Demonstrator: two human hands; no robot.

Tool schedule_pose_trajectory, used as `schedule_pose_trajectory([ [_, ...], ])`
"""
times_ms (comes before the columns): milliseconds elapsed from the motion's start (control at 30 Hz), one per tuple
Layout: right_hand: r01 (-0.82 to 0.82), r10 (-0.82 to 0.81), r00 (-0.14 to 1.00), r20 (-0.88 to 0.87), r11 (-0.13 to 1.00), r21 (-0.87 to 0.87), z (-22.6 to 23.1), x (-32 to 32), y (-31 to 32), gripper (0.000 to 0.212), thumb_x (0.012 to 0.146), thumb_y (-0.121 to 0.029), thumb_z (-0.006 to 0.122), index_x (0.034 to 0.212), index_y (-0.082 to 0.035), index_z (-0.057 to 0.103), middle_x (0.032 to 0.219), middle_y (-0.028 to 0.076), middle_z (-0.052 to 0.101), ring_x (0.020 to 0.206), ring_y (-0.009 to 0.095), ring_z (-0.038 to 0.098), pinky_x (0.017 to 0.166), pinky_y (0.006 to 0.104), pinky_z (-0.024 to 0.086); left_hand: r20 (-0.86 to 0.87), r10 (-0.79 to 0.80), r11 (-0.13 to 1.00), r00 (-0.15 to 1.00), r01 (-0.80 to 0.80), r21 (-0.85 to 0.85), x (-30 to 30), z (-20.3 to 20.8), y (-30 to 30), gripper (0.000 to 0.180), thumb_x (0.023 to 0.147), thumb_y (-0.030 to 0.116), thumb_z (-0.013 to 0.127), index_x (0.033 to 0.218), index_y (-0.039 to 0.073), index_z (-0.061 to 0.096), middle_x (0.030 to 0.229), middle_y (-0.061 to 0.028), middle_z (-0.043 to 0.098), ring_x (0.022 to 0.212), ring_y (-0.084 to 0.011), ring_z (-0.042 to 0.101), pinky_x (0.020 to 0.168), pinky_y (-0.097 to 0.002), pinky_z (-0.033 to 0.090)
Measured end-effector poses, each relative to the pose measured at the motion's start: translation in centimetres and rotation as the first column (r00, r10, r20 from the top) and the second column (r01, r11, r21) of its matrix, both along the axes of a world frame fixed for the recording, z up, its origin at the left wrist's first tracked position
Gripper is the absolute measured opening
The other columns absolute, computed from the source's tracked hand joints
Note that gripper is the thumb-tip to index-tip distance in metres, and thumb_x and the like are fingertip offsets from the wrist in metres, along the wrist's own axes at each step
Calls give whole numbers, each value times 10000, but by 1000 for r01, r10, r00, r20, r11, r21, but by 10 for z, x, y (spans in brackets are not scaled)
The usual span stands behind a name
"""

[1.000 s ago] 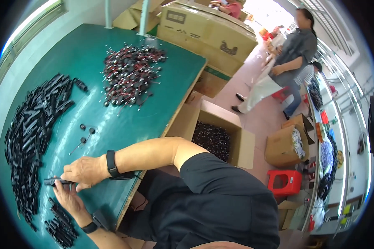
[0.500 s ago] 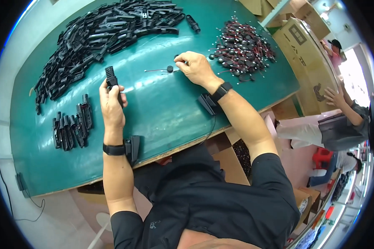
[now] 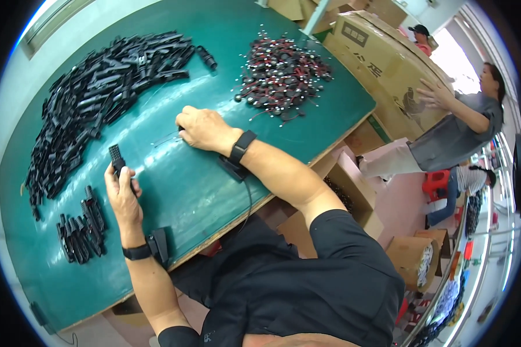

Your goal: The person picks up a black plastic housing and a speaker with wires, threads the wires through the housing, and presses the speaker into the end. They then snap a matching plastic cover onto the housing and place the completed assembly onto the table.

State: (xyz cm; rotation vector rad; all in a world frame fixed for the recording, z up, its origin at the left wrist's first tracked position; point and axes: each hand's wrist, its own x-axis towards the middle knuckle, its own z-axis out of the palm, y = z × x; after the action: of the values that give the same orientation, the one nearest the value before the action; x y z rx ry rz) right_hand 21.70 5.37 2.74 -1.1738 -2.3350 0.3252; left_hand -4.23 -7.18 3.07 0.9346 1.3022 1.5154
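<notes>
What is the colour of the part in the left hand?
Black; the part in the left hand shows best in the head view.

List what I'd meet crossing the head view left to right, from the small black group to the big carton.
Small group of black parts, left grip around a black piece, right grip, pile of red-wired round parts, large cardboard box.

Beyond the table's (image 3: 197,202) far right end stands a large brown carton (image 3: 382,66), a pale post (image 3: 316,18) at its left. A person in grey (image 3: 454,139) has a hand at the carton. Farther right, a person in stripes (image 3: 469,180) is beside a red stool (image 3: 436,184); nearer, an open carton (image 3: 404,259) holds white pieces (image 3: 425,266).
</notes>
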Motion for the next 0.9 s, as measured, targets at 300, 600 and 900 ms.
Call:
schedule_pose_trajectory([
  [300, -52, 76, 876, -477, 997, 64, 1, -2, 14, 158, 882, -103, 679, 1012, -33, 735, 916, 91, 672, 802, 197, 657, 726, 337, 554, -336, -39, 995, 941, 67, 74, -7, 0, 7, 444, 1002, 136, 703, 1410, 46, 554, 990, 5, 597, 784, -75, 526, 689, -226, 450],
  [600, -161, 153, 755, -638, 986, 46, 31, -26, -11, 225, 862, 5, 701, 1082, -29, 731, 962, 65, 638, 720, 142, 647, 642, 260, 550, -526, -89, 987, 846, 146, 67, -26, -2, 1, 480, 937, 88, 777, 1384, 61, 604, 1095, -21, 661, 976, -120, 610, 899, -274, 504],
  [900, -57, 283, 801, -528, 913, 404, 39, -13, -8, 354, 799, 79, 759, 1134, -34, 737, 1028, 90, 655, 788, 153, 688, 679, 272, 587, -618, -98, 981, 780, 179, 69, -14, -4, 13, 454, 924, 66, 783, 1347, 70, 618, 1169, -31, 651, 1040, -140, 608, 952, -288, 487],
])
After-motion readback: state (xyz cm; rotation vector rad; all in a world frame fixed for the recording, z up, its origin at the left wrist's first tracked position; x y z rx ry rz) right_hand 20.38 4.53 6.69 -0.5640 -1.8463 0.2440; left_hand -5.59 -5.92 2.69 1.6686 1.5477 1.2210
